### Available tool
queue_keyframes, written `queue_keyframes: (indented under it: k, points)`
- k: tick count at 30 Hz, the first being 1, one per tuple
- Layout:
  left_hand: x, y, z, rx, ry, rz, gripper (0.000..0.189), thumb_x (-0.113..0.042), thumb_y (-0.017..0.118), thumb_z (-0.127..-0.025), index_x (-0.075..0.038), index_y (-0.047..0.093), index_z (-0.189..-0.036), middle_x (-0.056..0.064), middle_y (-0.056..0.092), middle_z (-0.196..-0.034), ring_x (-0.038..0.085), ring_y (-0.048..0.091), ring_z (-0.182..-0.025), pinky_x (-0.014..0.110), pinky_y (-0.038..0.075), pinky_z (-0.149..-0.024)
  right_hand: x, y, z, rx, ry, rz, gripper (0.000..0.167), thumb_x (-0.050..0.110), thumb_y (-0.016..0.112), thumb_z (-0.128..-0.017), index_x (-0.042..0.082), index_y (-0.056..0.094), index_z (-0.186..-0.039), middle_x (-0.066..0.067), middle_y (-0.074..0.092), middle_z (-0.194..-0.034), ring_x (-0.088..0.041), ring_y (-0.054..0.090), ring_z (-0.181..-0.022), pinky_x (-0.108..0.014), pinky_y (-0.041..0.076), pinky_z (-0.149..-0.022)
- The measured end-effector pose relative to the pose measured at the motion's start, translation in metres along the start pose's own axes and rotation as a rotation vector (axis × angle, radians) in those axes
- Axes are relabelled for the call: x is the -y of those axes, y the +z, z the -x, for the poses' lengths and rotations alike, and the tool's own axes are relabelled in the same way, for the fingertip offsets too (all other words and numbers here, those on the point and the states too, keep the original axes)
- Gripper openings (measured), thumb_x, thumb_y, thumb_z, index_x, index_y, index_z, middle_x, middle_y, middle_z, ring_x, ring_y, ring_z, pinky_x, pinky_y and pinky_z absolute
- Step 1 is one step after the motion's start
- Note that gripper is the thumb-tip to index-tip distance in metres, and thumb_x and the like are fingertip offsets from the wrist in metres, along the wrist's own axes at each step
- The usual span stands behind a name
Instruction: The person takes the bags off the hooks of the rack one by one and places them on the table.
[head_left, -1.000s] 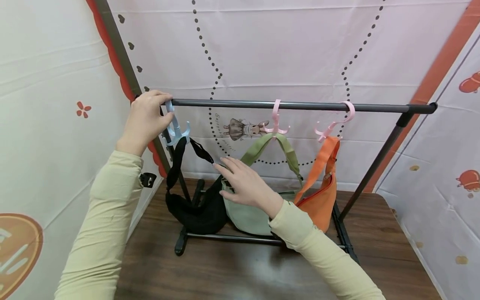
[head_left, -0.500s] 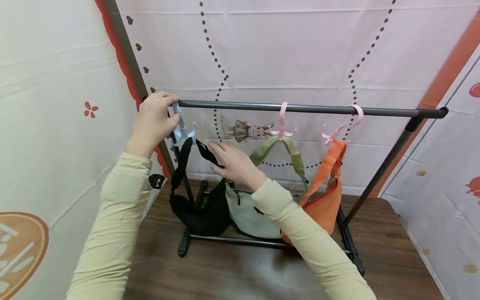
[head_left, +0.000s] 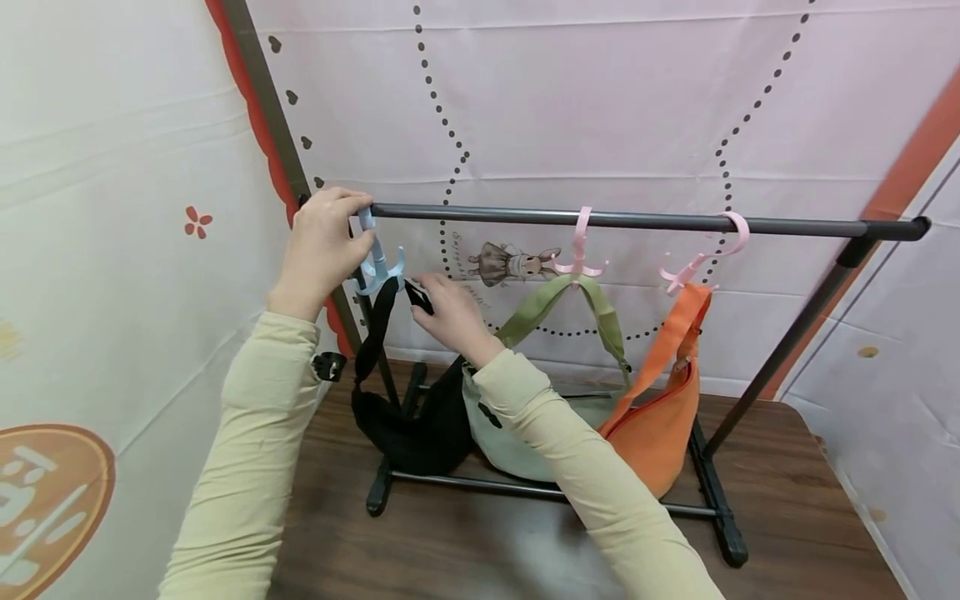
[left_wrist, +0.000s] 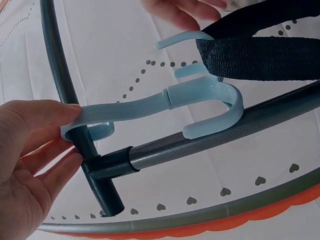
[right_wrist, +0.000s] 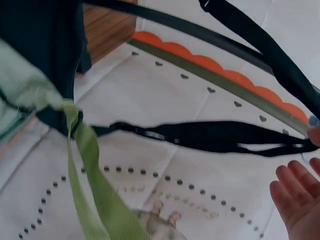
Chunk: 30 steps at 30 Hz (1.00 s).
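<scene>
Your L hand (head_left: 318,250) pinches blue hook (head_left: 379,265); R hand (head_left: 452,315), fingers apart, at black strap (head_left: 376,333). Prob. settling strap; next needs steady hook.

I find my left sleeve (head_left: 242,458) and right sleeve (head_left: 592,479) long, pale yellow-green and plain, with crosswise creases along their length. Both stop short of my left hand (head_left: 321,250) and right hand (head_left: 452,317), which are bare. A small black device (head_left: 328,367) (its details too small to read) sits beside my left cuff (head_left: 291,328).
</scene>
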<state>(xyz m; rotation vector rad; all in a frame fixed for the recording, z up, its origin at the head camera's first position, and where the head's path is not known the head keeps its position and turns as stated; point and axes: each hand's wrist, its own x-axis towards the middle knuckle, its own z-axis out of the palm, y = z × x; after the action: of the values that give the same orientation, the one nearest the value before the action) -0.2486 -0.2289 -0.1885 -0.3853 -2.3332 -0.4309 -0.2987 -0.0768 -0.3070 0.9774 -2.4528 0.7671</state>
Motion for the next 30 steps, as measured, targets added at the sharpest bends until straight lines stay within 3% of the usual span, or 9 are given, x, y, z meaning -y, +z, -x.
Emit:
queue_keyframes:
  k: [6, 11, 15, 20, 30]
  points:
    - [-0.001, 0.001, 0.001, -0.003, -0.004, 0.004, 0.032, 0.001, 0.062, -0.078, 0.004, 0.063, -0.11, 0.018, 0.061, -0.112, 0.032, 0.052, -0.108, 0.049, 0.043, -0.087, 0.003, 0.014, -0.007, -0.066, 0.092, -0.067, 0.029, 0.02, 0.059, -0.087, 0.009, 0.057, -0.114, -0.005, 0.059, -0.111, -0.016, 0.058, -0.094, -0.028, 0.049, -0.074]
    - [-0.001, -0.001, 0.001, 0.003, -0.014, -0.006, 0.033, 0.0, 0.063, -0.078, 0.004, 0.063, -0.111, 0.017, 0.06, -0.113, 0.031, 0.051, -0.108, 0.048, 0.043, -0.087, 0.003, 0.021, -0.011, -0.143, 0.09, -0.085, 0.013, 0.016, 0.057, -0.088, 0.011, 0.061, -0.1, -0.001, 0.061, -0.092, -0.013, 0.057, -0.078, -0.025, 0.047, -0.064]
    - [0.0, -0.001, 0.0, 0.003, -0.015, -0.01, 0.033, -0.001, 0.064, -0.079, 0.004, 0.063, -0.111, 0.017, 0.06, -0.113, 0.031, 0.051, -0.108, 0.046, 0.043, -0.089, 0.002, 0.026, -0.012, -0.208, 0.055, -0.081, 0.007, 0.013, 0.055, -0.089, 0.01, 0.061, -0.092, 0.0, 0.06, -0.081, -0.011, 0.054, -0.067, -0.023, 0.044, -0.057]
    - [-0.002, 0.002, 0.002, 0.009, -0.01, 0.002, 0.031, 0.0, 0.063, -0.079, 0.004, 0.063, -0.11, 0.016, 0.061, -0.113, 0.03, 0.052, -0.108, 0.045, 0.042, -0.09, -0.004, 0.025, -0.012, -0.255, 0.012, -0.029, 0.009, 0.01, 0.055, -0.088, 0.01, 0.064, -0.091, 0.0, 0.063, -0.082, -0.01, 0.057, -0.067, -0.022, 0.045, -0.057]
    - [0.002, 0.0, -0.002, -0.006, -0.012, -0.004, 0.03, 0.0, 0.062, -0.079, 0.004, 0.064, -0.109, 0.016, 0.062, -0.11, 0.031, 0.053, -0.105, 0.043, 0.043, -0.088, -0.006, -0.012, -0.028, -0.24, -0.214, 0.113, 0.017, 0.002, 0.051, -0.087, 0.004, 0.066, -0.094, -0.006, 0.066, -0.088, -0.013, 0.057, -0.062, -0.025, 0.045, -0.053]
